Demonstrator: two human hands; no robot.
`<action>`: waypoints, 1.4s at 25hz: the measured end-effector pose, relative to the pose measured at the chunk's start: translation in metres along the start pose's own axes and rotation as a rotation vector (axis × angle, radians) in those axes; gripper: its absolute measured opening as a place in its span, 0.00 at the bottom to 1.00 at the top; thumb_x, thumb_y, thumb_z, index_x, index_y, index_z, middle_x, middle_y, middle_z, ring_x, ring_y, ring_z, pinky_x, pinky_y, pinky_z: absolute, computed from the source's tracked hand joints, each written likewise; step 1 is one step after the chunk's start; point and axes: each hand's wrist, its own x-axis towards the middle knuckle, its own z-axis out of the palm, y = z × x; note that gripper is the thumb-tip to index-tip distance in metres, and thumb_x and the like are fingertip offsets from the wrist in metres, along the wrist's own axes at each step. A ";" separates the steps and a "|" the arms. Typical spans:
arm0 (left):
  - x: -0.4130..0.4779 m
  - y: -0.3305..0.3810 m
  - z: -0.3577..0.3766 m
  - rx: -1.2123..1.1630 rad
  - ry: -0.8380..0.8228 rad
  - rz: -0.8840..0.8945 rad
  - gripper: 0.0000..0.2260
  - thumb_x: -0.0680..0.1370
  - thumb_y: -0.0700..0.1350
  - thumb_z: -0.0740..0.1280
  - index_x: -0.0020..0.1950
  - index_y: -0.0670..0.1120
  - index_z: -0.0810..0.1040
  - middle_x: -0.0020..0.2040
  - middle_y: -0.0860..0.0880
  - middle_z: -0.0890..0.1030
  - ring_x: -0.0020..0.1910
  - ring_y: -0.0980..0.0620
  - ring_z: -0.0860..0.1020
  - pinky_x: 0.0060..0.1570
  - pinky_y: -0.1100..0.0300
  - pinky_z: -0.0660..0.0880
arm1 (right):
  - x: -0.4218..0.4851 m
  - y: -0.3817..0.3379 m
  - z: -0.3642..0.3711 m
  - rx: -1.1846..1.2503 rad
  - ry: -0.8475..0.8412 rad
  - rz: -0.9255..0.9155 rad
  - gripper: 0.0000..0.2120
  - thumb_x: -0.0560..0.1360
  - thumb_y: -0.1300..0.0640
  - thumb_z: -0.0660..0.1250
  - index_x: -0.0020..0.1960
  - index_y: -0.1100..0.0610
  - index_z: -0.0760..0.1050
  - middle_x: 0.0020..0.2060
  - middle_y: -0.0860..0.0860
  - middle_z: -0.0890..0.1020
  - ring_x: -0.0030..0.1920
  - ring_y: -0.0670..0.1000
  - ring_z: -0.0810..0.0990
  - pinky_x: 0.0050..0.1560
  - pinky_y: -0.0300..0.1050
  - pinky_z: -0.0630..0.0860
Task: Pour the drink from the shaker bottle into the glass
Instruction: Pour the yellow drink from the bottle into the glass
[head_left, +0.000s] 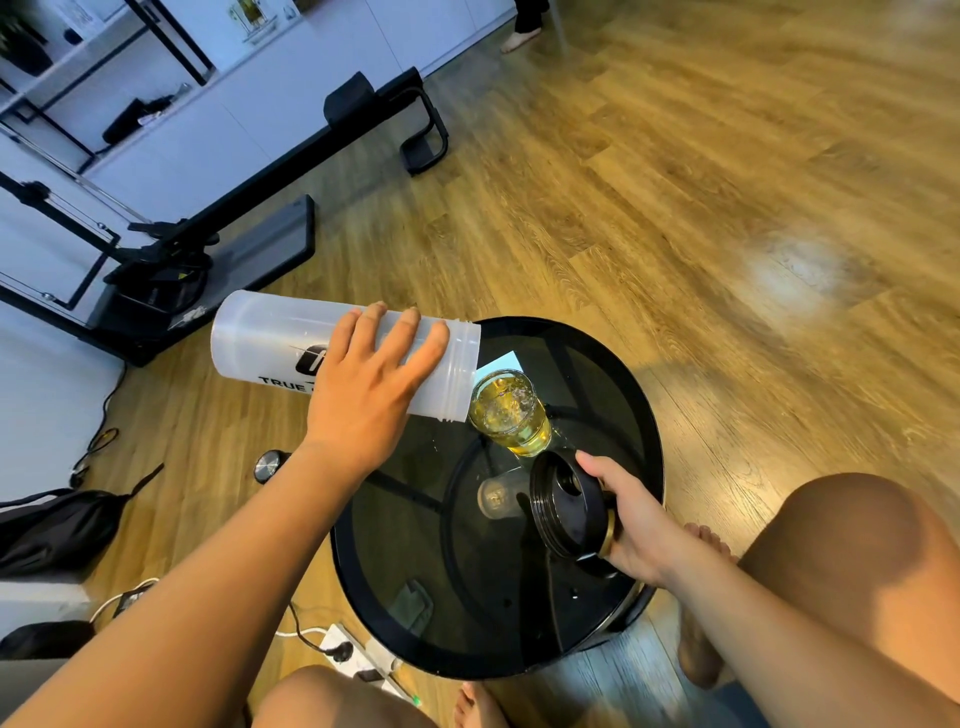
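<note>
Bare arms, bare legs, no sleeves in view

The left hand (371, 397) and right hand (631, 525) wear no gloves, rings or watch; both knees and feet are uncovered.

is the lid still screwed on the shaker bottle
No, the black lid is off, held in the right hand, while the left hand tips the open shaker bottle.

- Our left hand (363, 400) wraps the translucent shaker bottle (270, 338), tipped nearly flat, mouth just over the glass (511, 413).
- The glass stands on the round black table (639, 395), holding bubbling yellow drink.
- Our right hand (631, 519) grips the black lid (566, 512).
- A second, seemingly empty cup (498, 499) sits beside the lid.
</note>
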 end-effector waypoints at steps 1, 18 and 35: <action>0.000 -0.001 0.000 0.000 0.003 -0.004 0.43 0.64 0.41 0.84 0.73 0.45 0.65 0.67 0.33 0.80 0.64 0.25 0.78 0.64 0.35 0.74 | 0.000 0.000 0.000 -0.001 0.001 0.003 0.34 0.64 0.43 0.72 0.64 0.61 0.78 0.61 0.64 0.81 0.63 0.65 0.79 0.65 0.60 0.76; 0.000 -0.005 0.005 -0.041 -0.022 -0.053 0.43 0.64 0.43 0.85 0.73 0.46 0.65 0.69 0.35 0.79 0.65 0.27 0.77 0.66 0.35 0.71 | -0.003 -0.001 0.002 0.008 0.005 0.004 0.30 0.65 0.44 0.72 0.62 0.60 0.79 0.59 0.64 0.83 0.61 0.65 0.80 0.64 0.61 0.76; 0.004 0.005 0.005 -0.128 -0.022 -0.122 0.42 0.64 0.40 0.83 0.73 0.45 0.66 0.67 0.35 0.79 0.64 0.27 0.76 0.65 0.35 0.71 | 0.001 0.001 -0.001 -0.010 -0.032 -0.015 0.31 0.66 0.43 0.72 0.61 0.61 0.80 0.59 0.64 0.83 0.62 0.65 0.80 0.67 0.61 0.74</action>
